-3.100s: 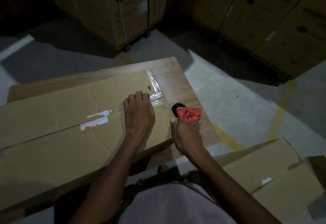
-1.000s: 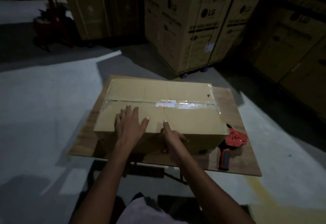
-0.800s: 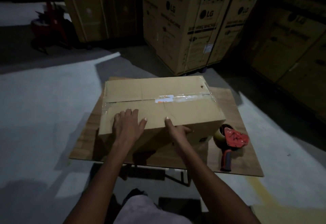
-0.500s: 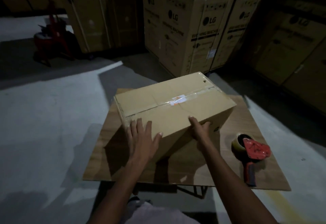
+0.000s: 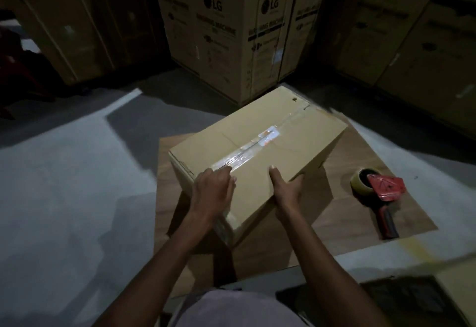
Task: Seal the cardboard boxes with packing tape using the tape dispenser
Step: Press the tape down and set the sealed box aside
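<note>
A person turns a taped brown cardboard box (image 5: 260,154) on a low wooden board worktop (image 5: 360,151) in a dim warehouse. A second ago the box lay square to the board; now it sits corner-on to the camera, its near end swung toward the person and apparently tipped up off the board. The left hand (image 5: 212,192) grips the near left corner, fingers curled over the end of the clear tape strip (image 5: 247,150) that runs along the top seam. The right hand (image 5: 286,187) clasps the near right edge, fingers spread against the side and thumb on top. The red-handled tape dispenser (image 5: 378,192), held three seconds ago, now lies on the board just right of the box, untouched.

The top seam looks sealed, so the turn likely serves to reach another face or to move the box off for the next one.

Much stays unclear. The underside and far faces are hidden, so their seams cannot be judged. Motion blur smears the box's far right corner. Another cardboard piece (image 5: 453,298) is cut off at the lower right, and the tall printed cartons (image 5: 231,30) behind fade into shadow.
</note>
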### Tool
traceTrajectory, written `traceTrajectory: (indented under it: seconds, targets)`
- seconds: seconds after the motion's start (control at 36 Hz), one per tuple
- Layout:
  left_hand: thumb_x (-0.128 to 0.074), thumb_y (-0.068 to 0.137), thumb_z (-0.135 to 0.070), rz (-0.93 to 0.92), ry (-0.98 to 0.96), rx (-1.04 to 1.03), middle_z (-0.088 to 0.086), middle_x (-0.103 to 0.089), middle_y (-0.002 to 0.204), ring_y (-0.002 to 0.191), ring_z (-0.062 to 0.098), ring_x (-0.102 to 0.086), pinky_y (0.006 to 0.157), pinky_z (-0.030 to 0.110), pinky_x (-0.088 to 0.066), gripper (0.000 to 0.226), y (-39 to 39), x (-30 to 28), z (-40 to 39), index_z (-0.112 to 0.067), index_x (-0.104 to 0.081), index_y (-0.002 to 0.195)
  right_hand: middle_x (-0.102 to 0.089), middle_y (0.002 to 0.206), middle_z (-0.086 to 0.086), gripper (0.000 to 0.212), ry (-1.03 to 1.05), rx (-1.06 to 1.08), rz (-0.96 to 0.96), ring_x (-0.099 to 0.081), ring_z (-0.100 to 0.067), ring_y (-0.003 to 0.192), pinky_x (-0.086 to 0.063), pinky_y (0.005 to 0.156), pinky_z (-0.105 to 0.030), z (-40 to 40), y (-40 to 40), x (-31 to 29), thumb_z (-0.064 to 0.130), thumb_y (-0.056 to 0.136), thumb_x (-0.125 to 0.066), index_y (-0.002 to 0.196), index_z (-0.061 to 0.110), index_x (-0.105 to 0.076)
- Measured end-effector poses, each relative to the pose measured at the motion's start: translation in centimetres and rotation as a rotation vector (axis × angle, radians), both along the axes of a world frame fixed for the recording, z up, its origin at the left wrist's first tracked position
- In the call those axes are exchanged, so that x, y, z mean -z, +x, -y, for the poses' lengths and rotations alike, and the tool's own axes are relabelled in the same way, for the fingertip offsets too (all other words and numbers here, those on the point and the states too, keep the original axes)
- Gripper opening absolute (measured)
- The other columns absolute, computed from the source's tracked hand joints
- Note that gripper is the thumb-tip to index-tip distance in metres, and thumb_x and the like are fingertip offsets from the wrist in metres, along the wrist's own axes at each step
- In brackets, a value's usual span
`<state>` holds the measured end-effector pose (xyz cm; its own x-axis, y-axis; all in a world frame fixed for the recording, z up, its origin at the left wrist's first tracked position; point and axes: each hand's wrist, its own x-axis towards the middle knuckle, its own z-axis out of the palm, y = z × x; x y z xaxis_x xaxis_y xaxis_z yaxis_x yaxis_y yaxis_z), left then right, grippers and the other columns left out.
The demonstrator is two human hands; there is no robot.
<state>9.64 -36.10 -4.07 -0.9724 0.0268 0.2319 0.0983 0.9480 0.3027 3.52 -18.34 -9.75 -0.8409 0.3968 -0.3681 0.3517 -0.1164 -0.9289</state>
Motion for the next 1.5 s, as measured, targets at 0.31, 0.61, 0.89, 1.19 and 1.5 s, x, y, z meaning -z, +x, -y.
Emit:
traceTrajectory:
  seconds: [0.31,0.61,0.89,1.19,1.5]
  targets:
    - [-0.058,0.099,-0.030,-0.074,0.162,-0.005,0.011,-0.070,0.071,0.064,0.036,-0.069,0.056,0.036,-0.050,0.018,0.4,-1.0,-3.1,-0.016,-0.070,0.099,-0.067,0.135,-0.016,0.069,0.004,-0.011,-0.092,-0.068,-0.035,0.120,-0.055,0.102,-0.057,-3.4,1.3,-1.4,0.011,0.089,-0.083,0.148,0.007,-0.046]
    - [-0.066,0.085,-0.064,0.116,0.192,-0.117,0.016,-0.039,0.154,0.139,0.039,-0.037,0.112,0.052,-0.028,0.091,-6.1,0.8,0.0,-0.017,-0.032,0.155,-0.066,0.130,-0.006,0.033,0.167,-0.101,-0.112,-0.068,-0.019,0.115,-0.055,0.098,-0.033,-5.8,5.2,-4.0,0.007,0.102,-0.065,0.129,0.024,-0.057]
    - [-0.066,0.065,-0.087,0.382,0.245,-0.280,0.023,-0.042,0.142,0.126,0.043,-0.048,0.102,0.049,-0.042,0.128,-0.8,-0.2,-1.0,-0.007,-0.022,0.155,-0.057,0.144,-0.016,0.065,0.383,-0.037,0.338,-0.057,-0.034,0.120,-0.047,0.097,-0.043,-7.2,10.7,-4.1,0.052,0.104,-0.052,0.151,0.009,-0.040]
    - [-0.065,0.073,-0.081,0.388,0.447,-0.405,0.027,-0.051,0.132,0.117,0.047,-0.056,0.091,0.048,-0.048,0.104,9.3,0.5,-6.2,0.006,-0.046,0.127,-0.060,0.136,-0.020,0.083,0.709,-0.104,0.395,-0.060,-0.040,0.119,-0.053,0.098,-0.047,-11.3,19.3,-6.1,0.069,0.094,-0.057,0.142,0.003,-0.040]
    - [-0.067,0.080,-0.073,0.263,0.533,-0.228,0.016,-0.058,0.118,0.107,0.039,-0.058,0.091,0.046,-0.047,0.078,19.0,-1.6,-12.6,-0.006,-0.057,0.117,-0.061,0.115,-0.001,0.065,0.841,0.146,0.281,-0.063,-0.027,0.100,-0.054,0.082,-0.040,-16.8,33.7,-8.1,0.077,0.089,-0.057,0.119,0.023,-0.039]
